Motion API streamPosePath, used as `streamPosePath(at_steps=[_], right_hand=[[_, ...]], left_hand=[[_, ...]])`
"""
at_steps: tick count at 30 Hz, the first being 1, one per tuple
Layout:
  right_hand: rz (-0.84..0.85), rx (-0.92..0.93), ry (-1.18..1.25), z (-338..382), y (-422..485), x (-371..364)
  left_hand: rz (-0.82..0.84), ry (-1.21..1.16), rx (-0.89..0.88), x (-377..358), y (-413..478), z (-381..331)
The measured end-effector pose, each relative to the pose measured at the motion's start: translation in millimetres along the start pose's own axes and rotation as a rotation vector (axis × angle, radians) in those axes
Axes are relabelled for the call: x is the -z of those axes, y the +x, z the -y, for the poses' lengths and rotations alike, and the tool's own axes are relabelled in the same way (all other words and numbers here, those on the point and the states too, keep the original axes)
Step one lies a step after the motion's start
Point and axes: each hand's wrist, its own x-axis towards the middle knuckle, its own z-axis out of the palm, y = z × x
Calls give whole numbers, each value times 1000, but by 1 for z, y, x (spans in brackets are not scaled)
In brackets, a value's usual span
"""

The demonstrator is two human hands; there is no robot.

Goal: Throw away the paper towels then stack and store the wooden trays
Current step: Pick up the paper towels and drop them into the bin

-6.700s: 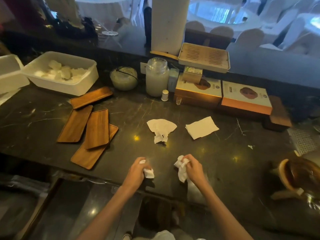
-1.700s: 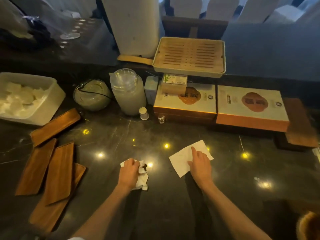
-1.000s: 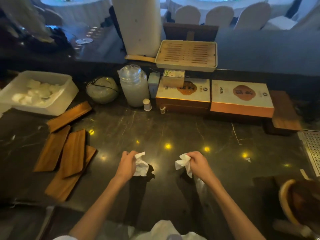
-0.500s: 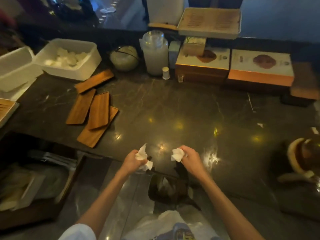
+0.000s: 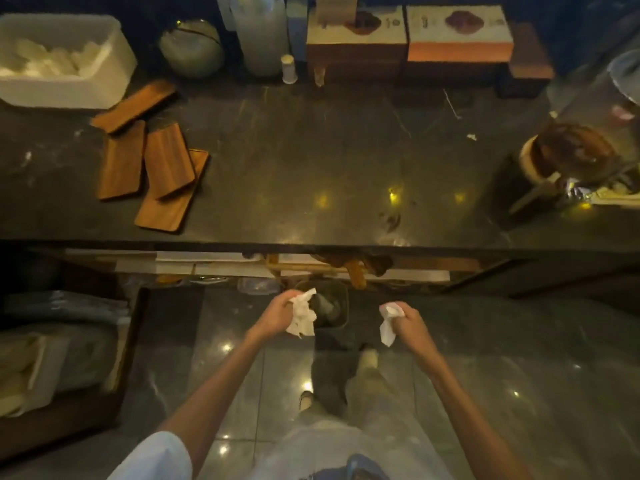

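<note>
My left hand (image 5: 278, 315) grips a crumpled white paper towel (image 5: 302, 317) at the left rim of a small dark waste bin (image 5: 341, 306) on the floor under the counter. My right hand (image 5: 407, 322) grips another crumpled paper towel (image 5: 388, 329) just right of the bin. Several wooden trays (image 5: 149, 164) lie loose and partly overlapping on the left of the dark marble counter (image 5: 311, 174).
A white tub (image 5: 104, 77) stands at the counter's back left. A round jar (image 5: 192, 48), a tall jar (image 5: 261, 32) and two orange boxes (image 5: 408, 39) line the back. A wooden-rimmed vessel (image 5: 568, 157) sits at the right. A low crate (image 5: 62, 358) is on the floor at left.
Both hands carried the crumpled towels off the counter and down below its front edge to the bin. My view has tilted down toward the floor.
</note>
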Motion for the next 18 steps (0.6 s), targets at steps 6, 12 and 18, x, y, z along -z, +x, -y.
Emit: streamPosePath(at_steps=[6, 12, 18], right_hand=[[199, -337, 533, -46, 19, -10], [168, -538, 926, -69, 60, -47], [72, -364, 554, -135, 131, -101]], left_hand=[[-89, -108, 248, -30, 9, 36], [-218, -218, 413, -52, 52, 66], [-209, -229, 401, -66, 143, 143]])
